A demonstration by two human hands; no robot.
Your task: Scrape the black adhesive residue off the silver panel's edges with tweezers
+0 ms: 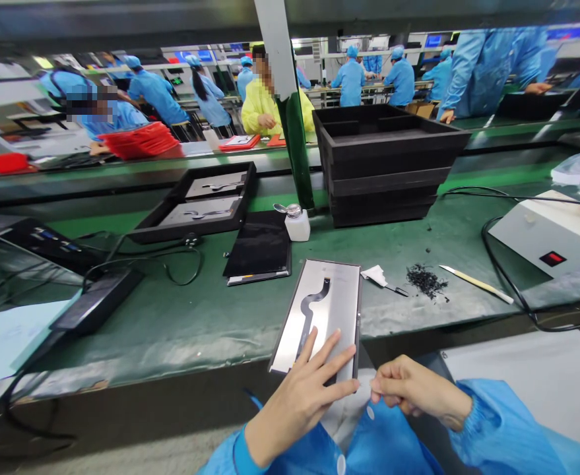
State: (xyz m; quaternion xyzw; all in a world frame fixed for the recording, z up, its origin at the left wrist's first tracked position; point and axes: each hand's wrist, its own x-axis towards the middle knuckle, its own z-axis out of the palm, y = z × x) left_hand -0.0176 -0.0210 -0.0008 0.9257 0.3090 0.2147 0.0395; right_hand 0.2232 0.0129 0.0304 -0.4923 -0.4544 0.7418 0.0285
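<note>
A silver-backed display panel (pixel 338 297) with a dark, curved flex cable (pixel 309 303) lies over the bench's front edge. My left hand (pixel 304 396) rests on its near end, fingers spread flat. Just right of the panel's near corner, my right hand (pixel 408 389) is closed in a pinch; what its fingertips hold, if anything, is too small to make out. Beyond the panel's right edge are a small tool wrapped in white (pixel 376 275), a pile of black scraps (pixel 425 280) and a yellow-handled blade-like tool (pixel 482 285).
Dark panels (pixel 262 244) lie by a white pump bottle (pixel 297 225). Behind stand a black tray (pixel 247 191) holding two panels and stacked black trays (pixel 388 178). A grey box (pixel 542 231) with cables is at right, a monitor stand (pixel 96 297) at left. Co-workers sit and stand beyond.
</note>
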